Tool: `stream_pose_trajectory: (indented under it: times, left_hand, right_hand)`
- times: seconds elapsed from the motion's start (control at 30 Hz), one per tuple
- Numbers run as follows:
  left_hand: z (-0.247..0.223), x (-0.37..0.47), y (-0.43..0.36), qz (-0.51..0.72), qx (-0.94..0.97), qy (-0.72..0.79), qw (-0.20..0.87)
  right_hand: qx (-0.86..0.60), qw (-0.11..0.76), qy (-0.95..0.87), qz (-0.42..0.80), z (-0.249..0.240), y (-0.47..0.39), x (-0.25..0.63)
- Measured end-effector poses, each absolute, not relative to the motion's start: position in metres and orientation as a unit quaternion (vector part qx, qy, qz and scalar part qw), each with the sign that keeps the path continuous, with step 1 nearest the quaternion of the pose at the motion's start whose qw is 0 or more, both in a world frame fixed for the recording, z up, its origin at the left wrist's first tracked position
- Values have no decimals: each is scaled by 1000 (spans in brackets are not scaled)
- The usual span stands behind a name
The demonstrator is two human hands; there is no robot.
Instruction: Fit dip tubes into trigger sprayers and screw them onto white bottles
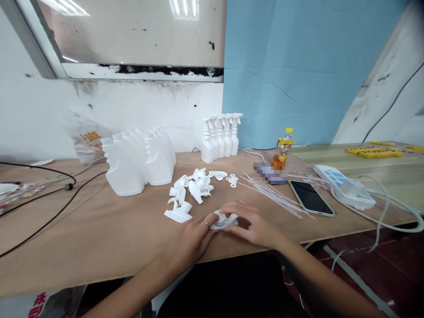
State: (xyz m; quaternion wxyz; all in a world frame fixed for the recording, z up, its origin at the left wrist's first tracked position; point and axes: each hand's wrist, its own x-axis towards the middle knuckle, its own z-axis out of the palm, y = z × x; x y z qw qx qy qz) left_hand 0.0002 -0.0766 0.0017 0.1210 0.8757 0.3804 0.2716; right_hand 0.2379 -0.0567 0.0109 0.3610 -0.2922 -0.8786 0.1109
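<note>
Near the table's front edge, a white spray trigger head (222,221) lies between my two hands. My left hand (195,232), with a ring on one finger, grips it from the left with its fingers closed. My right hand (250,223) curves round its right side, thumb and fingers touching it. Just beyond lie several loose trigger heads (199,187) in a heap. To their right are several small white washers (233,181) and a spread of thin white tubes (271,194).
White bottles without tops (127,172) stand at the left. Several bottles with trigger heads (220,139) stand by the wall. At the right are a drink bottle (281,150), a phone (311,198) and a power strip (347,187) with cables. Black cables (69,187) cross the left side.
</note>
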Motion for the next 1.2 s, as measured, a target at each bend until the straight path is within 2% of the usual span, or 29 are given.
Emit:
stream_pose_trajectory:
  times: [0.1,0.17,0.23,0.3,0.37,0.47,0.63,0.7,0.77,0.83,0.9,0.97,1.03,1.13,1.2]
  left_hand:
    - [-2,1,-76,280,856,412,137]
    - [-3,2,-76,290,849,416,147]
    - [-2,3,-75,298,848,408,158]
    - [0,4,-75,303,848,401,167]
    - [1,3,-74,303,848,400,169]
    - [0,3,-73,297,851,403,160]
    - [1,4,-76,291,856,405,136]
    - [2,5,-78,293,854,406,141]
    - [2,5,-78,295,847,417,149]
    - [2,5,-78,295,842,426,149]
    - [0,4,-77,292,845,425,141]
    - [-2,3,-76,289,850,421,133]
    - [-3,3,-75,291,851,417,129]
    - [-6,3,-74,303,850,408,135]
    - [-7,4,-74,307,847,410,146]
  right_hand:
    - [-372,404,-831,92,21,-45,262]
    - [-443,392,-806,1,24,-33,284]
    - [-531,313,-780,-104,23,-21,306]
    - [-622,223,-735,-153,18,-12,324]
    - [-681,164,-699,-147,12,-7,336]
    - [-703,136,-689,-112,7,-4,341]
    - [-695,172,-687,-123,9,-3,343]
    - [-687,228,-675,-143,14,-6,344]
    - [-662,319,-660,-156,21,-13,340]
    - [-607,443,-650,-112,30,-22,330]
    - [-528,549,-648,5,36,-33,314]
    - [-461,580,-657,140,35,-39,296]
    - [-434,525,-694,233,27,-42,282]
    - [-448,379,-754,296,15,-40,272]
    - [-459,363,-748,313,16,-39,268]
